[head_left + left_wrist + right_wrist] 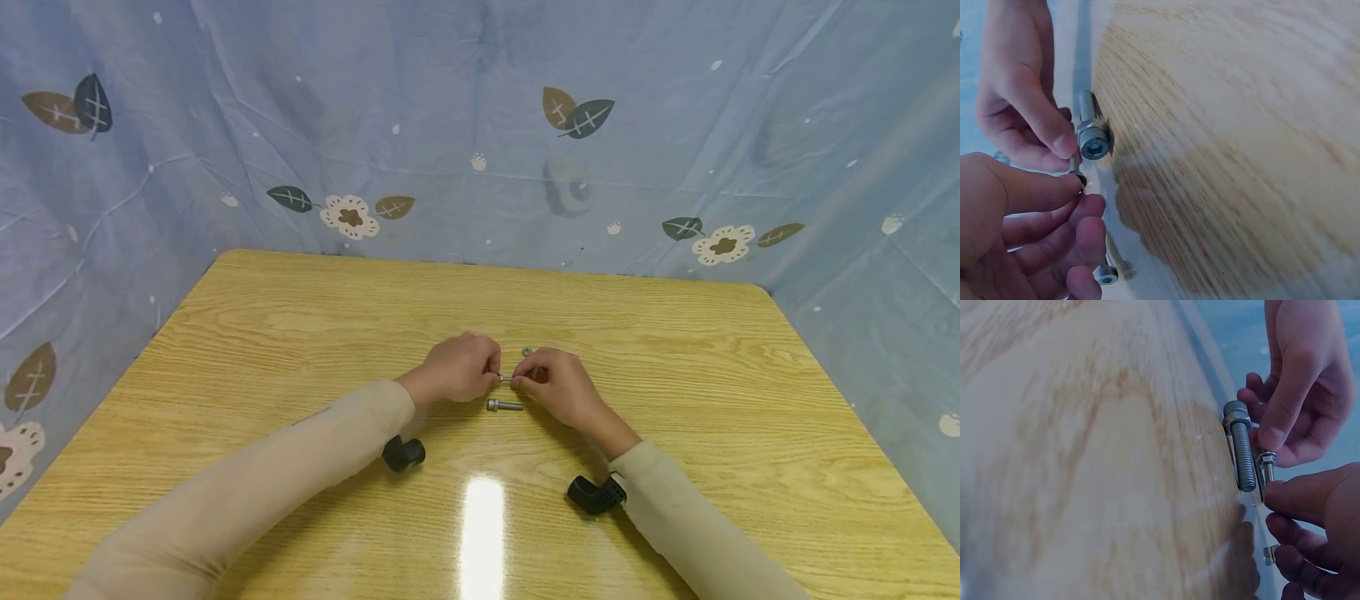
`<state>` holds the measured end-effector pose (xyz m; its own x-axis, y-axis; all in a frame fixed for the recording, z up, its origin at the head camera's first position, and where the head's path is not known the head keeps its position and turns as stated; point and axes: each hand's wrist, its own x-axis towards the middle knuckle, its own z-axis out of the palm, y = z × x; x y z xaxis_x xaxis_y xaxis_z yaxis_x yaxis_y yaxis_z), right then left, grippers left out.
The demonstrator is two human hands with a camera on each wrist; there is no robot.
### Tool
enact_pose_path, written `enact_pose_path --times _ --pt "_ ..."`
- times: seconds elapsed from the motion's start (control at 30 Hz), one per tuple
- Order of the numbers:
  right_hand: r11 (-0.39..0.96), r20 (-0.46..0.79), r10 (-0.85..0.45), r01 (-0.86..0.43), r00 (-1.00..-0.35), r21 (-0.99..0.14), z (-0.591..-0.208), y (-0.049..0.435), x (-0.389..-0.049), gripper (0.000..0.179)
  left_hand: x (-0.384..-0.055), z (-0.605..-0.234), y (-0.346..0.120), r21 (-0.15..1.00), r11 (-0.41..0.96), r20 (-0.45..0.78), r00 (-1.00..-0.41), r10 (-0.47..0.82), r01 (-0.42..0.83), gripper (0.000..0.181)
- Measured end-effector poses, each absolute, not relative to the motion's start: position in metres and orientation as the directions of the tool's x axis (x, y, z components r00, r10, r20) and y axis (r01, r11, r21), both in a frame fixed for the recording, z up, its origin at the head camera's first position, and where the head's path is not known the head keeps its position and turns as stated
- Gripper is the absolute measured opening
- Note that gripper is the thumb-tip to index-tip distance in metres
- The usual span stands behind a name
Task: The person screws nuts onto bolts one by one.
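Between the fingertips of both hands is a small bolt (506,379) with a nut (1267,459) on it near the head end. My left hand (461,367) pinches the head end between thumb and finger. At the threaded end, the thumb and fingertips of my right hand (558,387) pinch the shank. A larger socket-head bolt (508,406) with a nut on its shank lies on the table just nearer me. Beyond the right fingertips lies a loose nut (527,351). Another socket-head bolt (1107,275) shows below the left fingers in the left wrist view; the left hand hides it from the head view.
The wood-grain table (300,333) spreads around both hands. A blue curtain (465,108) with leaves and flowers stands behind it and at both sides. Black wrist-worn devices (597,494) sit below both sleeves, close over the tabletop.
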<state>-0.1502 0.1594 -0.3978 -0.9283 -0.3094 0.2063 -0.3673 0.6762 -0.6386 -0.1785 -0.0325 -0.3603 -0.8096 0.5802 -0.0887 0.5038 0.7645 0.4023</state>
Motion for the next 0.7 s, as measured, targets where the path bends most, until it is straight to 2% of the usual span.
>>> enact_pose_path --times 0.43,0.7 --pt "0.71 0.213 -0.337 -0.396 -0.917 -0.582 -0.3994 0.1576 -0.1516 0.003 -0.1806 -0.3606 -0.03 0.372 0.772 -0.11 -0.802 0.587 0.515 0.019" --pt "0.713 0.202 -0.333 -0.386 -0.921 -0.585 -0.3993 0.1579 -0.1523 0.003 -0.1811 -0.3592 -0.0282 0.359 0.797 -0.135 -0.818 0.559 0.485 0.017"
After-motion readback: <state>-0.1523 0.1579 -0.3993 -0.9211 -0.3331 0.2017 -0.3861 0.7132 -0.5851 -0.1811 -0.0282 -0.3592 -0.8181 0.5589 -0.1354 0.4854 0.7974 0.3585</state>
